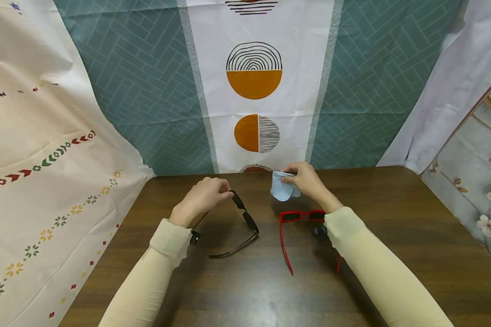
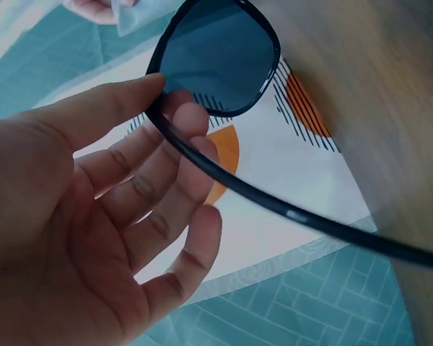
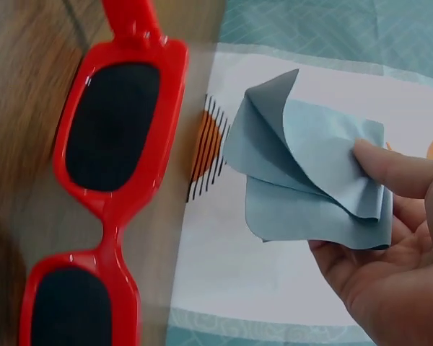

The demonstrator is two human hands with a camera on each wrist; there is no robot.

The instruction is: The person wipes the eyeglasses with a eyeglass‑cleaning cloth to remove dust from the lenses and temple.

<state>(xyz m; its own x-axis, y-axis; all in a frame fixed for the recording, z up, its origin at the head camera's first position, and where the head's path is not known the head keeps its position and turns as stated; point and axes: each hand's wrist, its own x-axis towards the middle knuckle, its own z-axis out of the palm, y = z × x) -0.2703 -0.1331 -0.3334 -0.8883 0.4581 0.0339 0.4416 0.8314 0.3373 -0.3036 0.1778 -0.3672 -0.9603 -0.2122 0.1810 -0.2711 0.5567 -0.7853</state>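
Observation:
Black-framed sunglasses [image 1: 250, 221] with unfolded temples are held by my left hand [image 1: 206, 194]. In the left wrist view, thumb and fingers pinch the frame's corner beside a dark lens [image 2: 220, 58], where the temple [image 2: 303, 216] begins. My right hand [image 1: 308, 183] pinches a folded light-blue cloth [image 1: 283, 187] near the back of the table. Its loose layers fan apart in the right wrist view, with the thumb on top. Below the right hand and forearm, red sunglasses [image 1: 285, 243] rest on the table with temples spread; the forearm hides part of them.
The dark wooden table [image 1: 245, 290] ends at a patterned teal-and-white cloth backdrop [image 1: 266, 97]. Pale embroidered fabric [image 1: 45, 181] hangs on the left, and a floral cloth [image 1: 474, 181] on the right. A small black object [image 1: 320, 232] shows beside the right sleeve.

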